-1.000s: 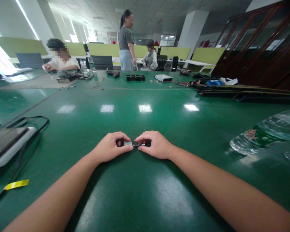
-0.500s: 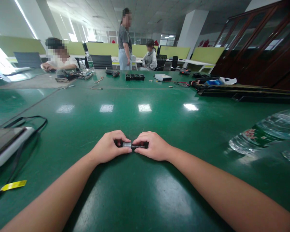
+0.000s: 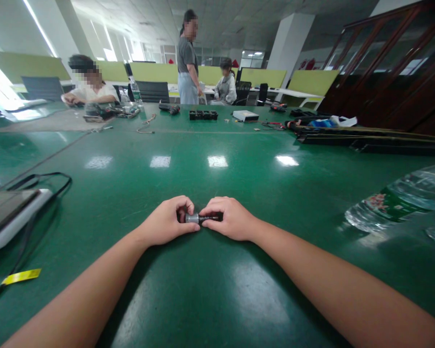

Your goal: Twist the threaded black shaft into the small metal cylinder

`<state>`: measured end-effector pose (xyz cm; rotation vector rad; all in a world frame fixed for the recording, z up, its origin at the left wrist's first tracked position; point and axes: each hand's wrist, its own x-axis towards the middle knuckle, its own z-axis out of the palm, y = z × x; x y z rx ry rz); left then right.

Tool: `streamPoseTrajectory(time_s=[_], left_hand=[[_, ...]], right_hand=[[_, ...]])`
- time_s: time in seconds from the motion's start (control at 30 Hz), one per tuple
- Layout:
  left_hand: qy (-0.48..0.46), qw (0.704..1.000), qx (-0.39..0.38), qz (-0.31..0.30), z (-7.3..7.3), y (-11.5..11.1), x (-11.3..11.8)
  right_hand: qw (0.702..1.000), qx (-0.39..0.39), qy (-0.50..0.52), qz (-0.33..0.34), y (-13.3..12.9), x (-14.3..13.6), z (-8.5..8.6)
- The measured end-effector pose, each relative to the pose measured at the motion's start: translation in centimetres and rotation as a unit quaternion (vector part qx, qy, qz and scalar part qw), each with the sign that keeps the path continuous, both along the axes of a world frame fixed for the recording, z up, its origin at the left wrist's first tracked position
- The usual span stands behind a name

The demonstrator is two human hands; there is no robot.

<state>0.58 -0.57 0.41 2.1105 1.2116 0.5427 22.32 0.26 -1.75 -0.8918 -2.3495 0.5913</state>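
Note:
Low over the green table (image 3: 203,275), my left hand (image 3: 166,221) pinches a small silver metal cylinder (image 3: 192,218), perhaps a little motor, between thumb and forefinger. A thin dark ridged shaft (image 3: 205,219) lies in line with the cylinder's right end. Thumb and fingertips of my right hand (image 3: 234,220) close on that shaft. Both hands face each other with their fingertips slightly apart. Whether shaft and cylinder are one piece, I cannot tell; my fingers partly cover them.
On the left lies a white device (image 3: 18,212) with a black cord and a yellow tag (image 3: 21,277). A clear water bottle (image 3: 391,203) rests on its side at right. Farther back are a power drill (image 3: 169,108), a black block (image 3: 203,115), and a white box (image 3: 245,116). Several people are beyond.
The fingers of my left hand have shifted a little, and more of the silver cylinder shows. My right hand stays almost still. The standing person's arm in the background has moved slightly.

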Motion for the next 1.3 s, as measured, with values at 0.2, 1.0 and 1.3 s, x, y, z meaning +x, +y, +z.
streamPoseTrajectory(time_s=[0.2, 1.0, 1.3], left_hand=[[0.001, 1.000, 0.016, -0.015, -0.1, 0.1, -0.1], [-0.021, 1.000, 0.012, -0.013, -0.4, 0.2, -0.1], [-0.022, 1.000, 0.015, -0.007, -0.4, 0.2, -0.2]], right_hand=[[1.000, -0.001, 0.004, 0.005, 0.0, 0.0, 0.0], [0.999, 0.033, -0.002, -0.018, -0.1, 0.6, -0.1], [0.999, 0.024, -0.012, -0.047, 0.1, 1.5, 0.3]])
